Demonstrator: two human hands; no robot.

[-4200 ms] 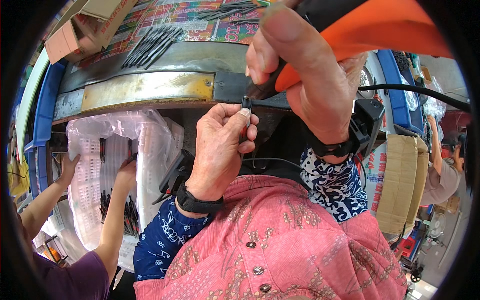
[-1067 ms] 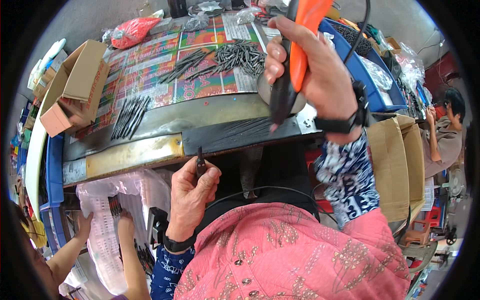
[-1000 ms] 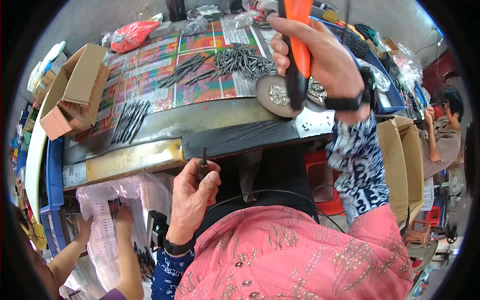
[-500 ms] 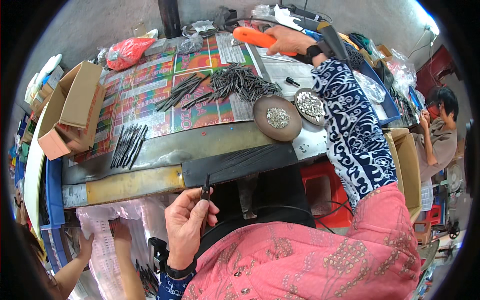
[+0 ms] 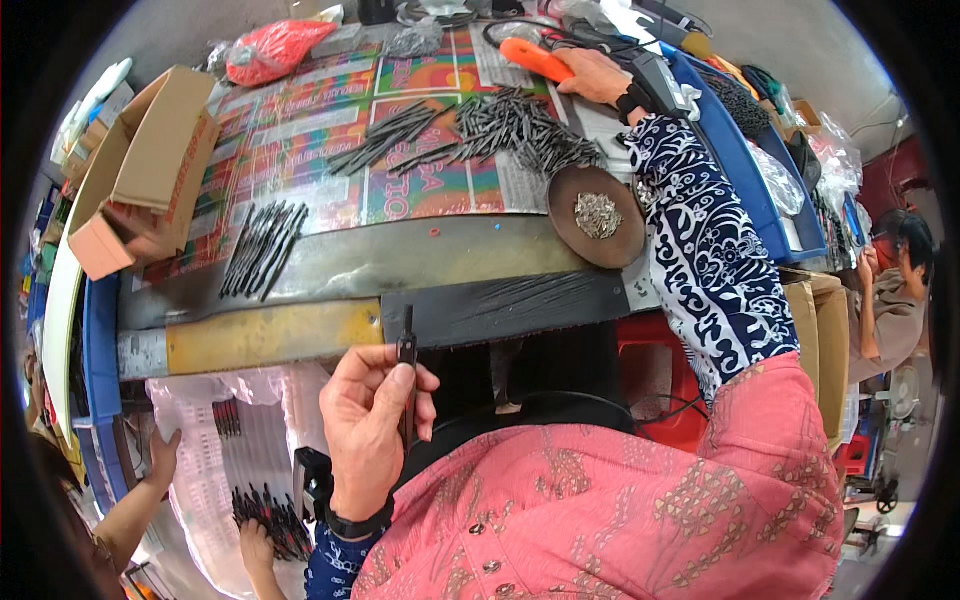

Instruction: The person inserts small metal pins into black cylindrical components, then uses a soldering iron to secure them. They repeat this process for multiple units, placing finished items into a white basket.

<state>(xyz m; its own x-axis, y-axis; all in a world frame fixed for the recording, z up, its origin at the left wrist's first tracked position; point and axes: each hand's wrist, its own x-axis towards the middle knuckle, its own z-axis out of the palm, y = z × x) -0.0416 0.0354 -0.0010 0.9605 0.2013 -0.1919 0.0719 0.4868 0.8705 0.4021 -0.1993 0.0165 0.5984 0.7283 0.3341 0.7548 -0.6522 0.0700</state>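
Note:
My left hand (image 5: 370, 420) is closed, pinching a slim black stick-like part (image 5: 407, 345) upright between thumb and fingers in front of the table edge. Stretched out to the far right, my right hand (image 5: 592, 77) grips a long orange tool (image 5: 537, 59) whose exact kind does not show. A heap of slim black parts (image 5: 525, 125) lies on the table near it. Below that heap, a brown bowl (image 5: 600, 255) contains small silvery metal pieces (image 5: 597, 215). Farther left, several black parts lie side by side in a row (image 5: 263, 250).
A cardboard box (image 5: 165, 150) stands at the table's left, and a red plastic bag (image 5: 275, 52) lies at the back. On the right is a blue tray (image 5: 715, 110). At lower left, another person's hand (image 5: 257, 545) touches black parts on pink wrap (image 5: 190, 440); someone else sits far right.
The view has shifted. My right hand keeps hold of the orange tool, and my right arm now covers the second bowl. The other person's hands at lower left have moved apart, uncovering black parts.

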